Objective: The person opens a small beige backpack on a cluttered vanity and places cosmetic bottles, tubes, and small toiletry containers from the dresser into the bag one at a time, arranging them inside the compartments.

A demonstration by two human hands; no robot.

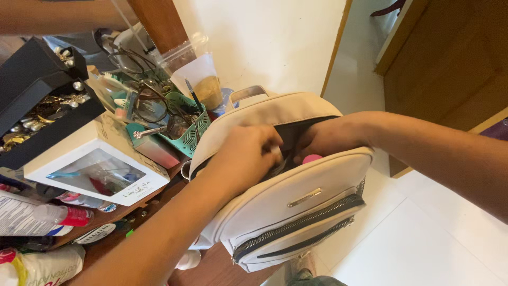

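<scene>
**Reaching into a cream backpack at the desk's edge**

Standing upright against the outer edge of the wooden desk [211, 273], a cream backpack [296, 212] fills the middle of the view, its main top opening unzipped and its dark lining showing. Two zipped front pockets run across its lower face, with a small gold metal bar above them, and a carry handle rises at its top near the white wall.

Both hands work at the opening. The left hand [244, 156] sits over the near rim, fingers curled together on the edge of the fabric, though exactly what they pinch is hidden. The right hand [328, 139] goes into the opening from the far side; its fingers are inside the bag, so I cannot tell whether they are apart or together. A small pink object [311, 158] peeks out at the rim just beside that hand.

Further in on the desk lie a white gift box with a clear window [98, 167], a black jewellery box [39, 98] holding gold and pearl pieces, a teal basket [186, 127] with spectacles, and a clear plastic cup [203, 79] by the wall.
</scene>
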